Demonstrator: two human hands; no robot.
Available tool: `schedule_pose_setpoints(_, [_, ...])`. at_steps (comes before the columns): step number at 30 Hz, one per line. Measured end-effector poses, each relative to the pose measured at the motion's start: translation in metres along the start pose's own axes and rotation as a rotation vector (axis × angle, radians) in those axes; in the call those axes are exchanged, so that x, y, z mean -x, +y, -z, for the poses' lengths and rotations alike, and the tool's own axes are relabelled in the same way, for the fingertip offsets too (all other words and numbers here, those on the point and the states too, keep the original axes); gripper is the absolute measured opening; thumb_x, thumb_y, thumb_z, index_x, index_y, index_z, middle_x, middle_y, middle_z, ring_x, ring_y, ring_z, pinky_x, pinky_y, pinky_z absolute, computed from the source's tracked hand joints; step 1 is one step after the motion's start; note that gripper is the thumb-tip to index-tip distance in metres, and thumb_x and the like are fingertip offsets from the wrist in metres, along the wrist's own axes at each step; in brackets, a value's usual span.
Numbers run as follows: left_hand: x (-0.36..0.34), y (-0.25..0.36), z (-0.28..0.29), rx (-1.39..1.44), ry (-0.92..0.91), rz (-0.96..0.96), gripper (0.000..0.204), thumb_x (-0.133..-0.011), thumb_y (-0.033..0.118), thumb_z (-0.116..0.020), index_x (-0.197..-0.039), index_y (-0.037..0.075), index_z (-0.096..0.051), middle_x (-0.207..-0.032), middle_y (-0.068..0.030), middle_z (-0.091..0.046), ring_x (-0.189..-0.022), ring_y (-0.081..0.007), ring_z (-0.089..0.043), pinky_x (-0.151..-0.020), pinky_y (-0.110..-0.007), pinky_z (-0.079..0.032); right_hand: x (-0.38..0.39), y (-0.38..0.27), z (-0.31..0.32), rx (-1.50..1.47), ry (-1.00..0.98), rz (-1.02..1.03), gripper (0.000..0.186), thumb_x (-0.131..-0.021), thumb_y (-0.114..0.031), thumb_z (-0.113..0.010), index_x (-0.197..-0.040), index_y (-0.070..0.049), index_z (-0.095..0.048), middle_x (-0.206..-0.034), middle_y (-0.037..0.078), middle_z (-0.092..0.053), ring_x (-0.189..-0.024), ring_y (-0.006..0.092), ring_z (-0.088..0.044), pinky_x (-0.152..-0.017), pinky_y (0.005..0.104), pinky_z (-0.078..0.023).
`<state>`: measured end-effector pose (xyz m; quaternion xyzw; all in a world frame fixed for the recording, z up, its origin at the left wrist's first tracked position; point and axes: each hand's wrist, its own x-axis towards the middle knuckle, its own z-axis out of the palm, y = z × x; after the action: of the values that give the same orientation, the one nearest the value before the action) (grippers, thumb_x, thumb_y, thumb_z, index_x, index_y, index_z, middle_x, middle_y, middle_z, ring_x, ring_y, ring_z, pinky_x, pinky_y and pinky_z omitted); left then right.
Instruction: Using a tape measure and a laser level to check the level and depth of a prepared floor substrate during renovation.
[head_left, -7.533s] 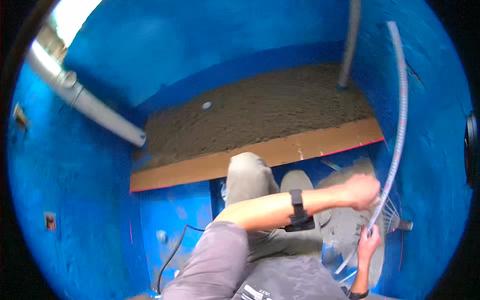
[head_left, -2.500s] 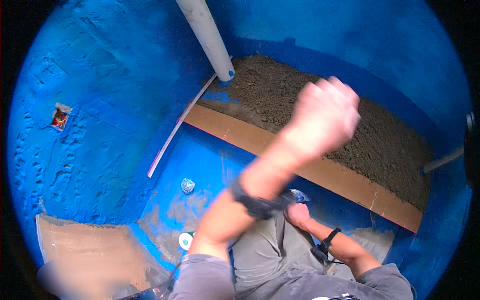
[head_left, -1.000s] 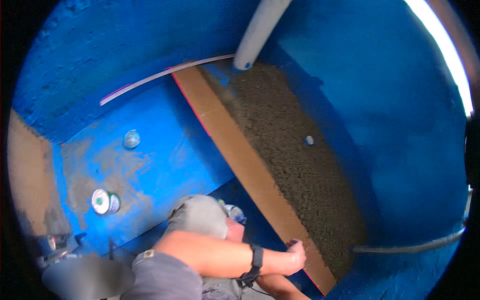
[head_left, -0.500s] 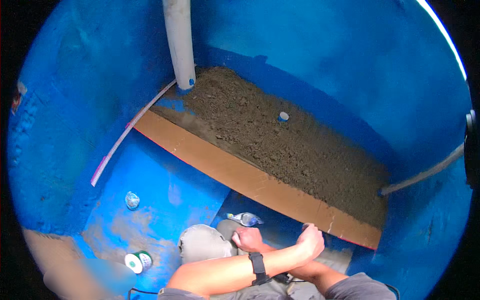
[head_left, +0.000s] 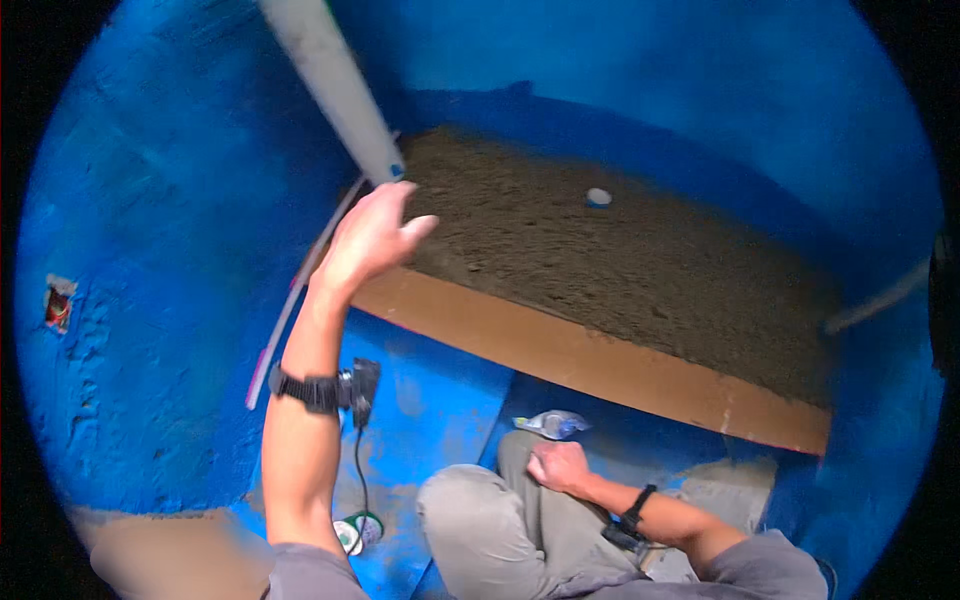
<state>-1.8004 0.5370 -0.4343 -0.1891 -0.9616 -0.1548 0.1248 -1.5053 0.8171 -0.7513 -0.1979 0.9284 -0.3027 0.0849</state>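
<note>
My left hand point(head_left: 375, 238) reaches out over the far left. Its thumb stands apart from the fingers, and I see nothing in it. Just beyond its fingertips is the foot of a white pipe point(head_left: 335, 90); whether they touch, I cannot tell. A pale measuring strip point(head_left: 275, 350) with pink parts runs behind my left forearm. Grey-brown mortar-like material point(head_left: 540, 240) spreads to the right of the hand, edged by a tan strip point(head_left: 560, 345). My right hand point(head_left: 560, 467) lies closed on my knee, its fingers curled, close to a crumpled clear plastic wrapper point(head_left: 555, 424).
Blue-coated walls point(head_left: 150, 200) surround me. A small white cap point(head_left: 598, 197) pokes from the material. A green-and-white spool point(head_left: 348, 536) stands beside my left arm. An open wall box point(head_left: 60, 303) is at the left, a grey pipe point(head_left: 880, 297) at the right.
My left arm, earlier crossed over the right one with the hand closed, has swung out to the far left and the hand has opened. My right hand remains on the knee. The view has shifted.
</note>
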Motion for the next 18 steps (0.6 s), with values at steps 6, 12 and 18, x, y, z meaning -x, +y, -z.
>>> schedule_pose_setpoints(6, [0.122,-0.254,-0.061,-0.341,-0.211,0.824,0.065,-0.081,0.029,-0.081,-0.13,-0.003,-0.054,-0.131,-0.0251,-0.057,-0.124,-0.0432,-0.057,-0.103,-0.05,-0.051,-0.009,-0.001,-0.003,-0.08,0.009,0.008,0.027,-0.082,-0.025,-0.062,-0.065,-0.005,-0.06,-0.068,0.019,-0.064,-0.06,0.0409,-0.063,-0.054,0.0523,-0.05])
schedule_pose_setpoints(12, [0.163,-0.339,-0.108,-0.546,-0.226,0.942,0.062,-0.08,0.024,-0.083,-0.129,0.001,-0.051,-0.136,-0.02,-0.054,-0.124,-0.0392,-0.058,-0.097,-0.052,-0.054,-0.016,0.008,-0.002,-0.056,-0.057,-0.049,0.026,-0.078,-0.025,-0.066,-0.063,-0.005,-0.061,-0.066,0.019,-0.064,-0.057,0.0399,-0.063,-0.051,0.0512,-0.05])
schedule_pose_setpoints(18, [0.206,-0.422,-0.139,-0.689,0.034,0.699,0.036,-0.084,0.015,-0.073,-0.115,0.003,-0.06,-0.117,-0.02,-0.066,-0.11,-0.0399,-0.066,-0.095,-0.05,-0.054,-0.022,0.007,0.003,-0.043,-0.139,-0.001,0.028,-0.078,-0.028,-0.066,-0.062,-0.007,-0.059,-0.064,0.016,-0.062,-0.056,0.0367,-0.063,-0.05,0.0488,-0.049])
